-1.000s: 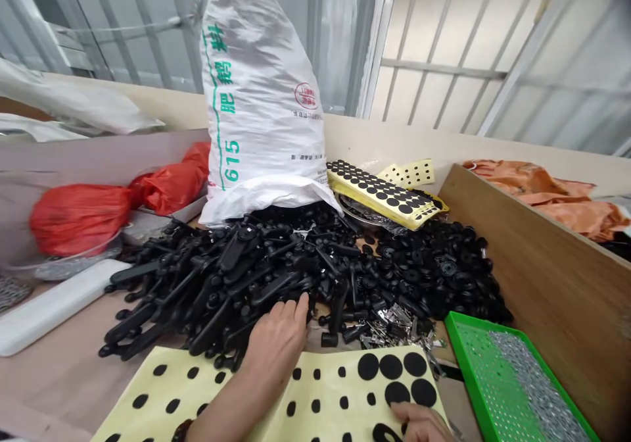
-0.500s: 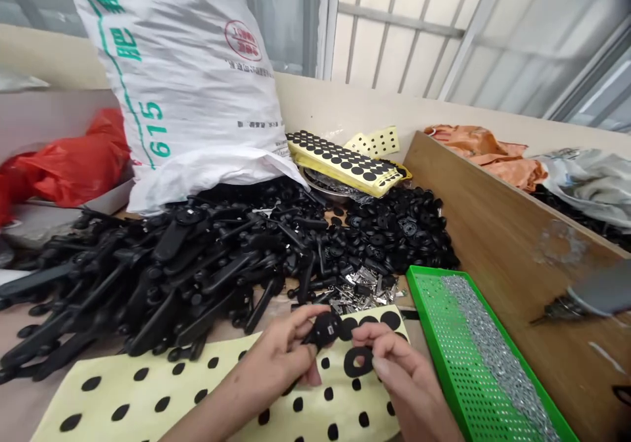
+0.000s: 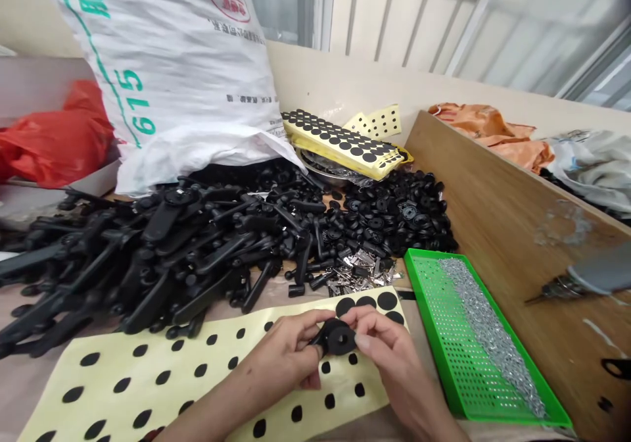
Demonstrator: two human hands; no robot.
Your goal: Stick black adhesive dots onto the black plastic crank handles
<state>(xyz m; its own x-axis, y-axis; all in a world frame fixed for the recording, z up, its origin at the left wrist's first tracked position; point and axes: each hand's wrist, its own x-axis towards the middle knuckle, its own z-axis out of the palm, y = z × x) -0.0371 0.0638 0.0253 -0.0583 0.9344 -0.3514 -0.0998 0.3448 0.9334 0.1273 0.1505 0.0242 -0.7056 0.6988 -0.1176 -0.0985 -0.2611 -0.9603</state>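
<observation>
Low in the middle of the frame, the left hand [image 3: 280, 356] and right hand [image 3: 389, 356] hold a round black plastic piece [image 3: 338, 337] with a central hole. The fingers of both hands are drawn narrow, pinching it from either side just above a yellow sheet [image 3: 217, 363] dotted with black circles. Beyond the hands lie a heap of black plastic arms [image 3: 162, 258], a mound of round black parts [image 3: 394, 218] and a scatter of metal clips [image 3: 359, 271]. To the right, a green tray [image 3: 436, 337] holds silver bits [image 3: 486, 330]. If the grip loosens, the piece could fall onto the sheet, where it might stick in the wrong spot, or roll into the look-alike mound. A careless wrist could also knock the tray and spill the silver bits over its rim.
</observation>
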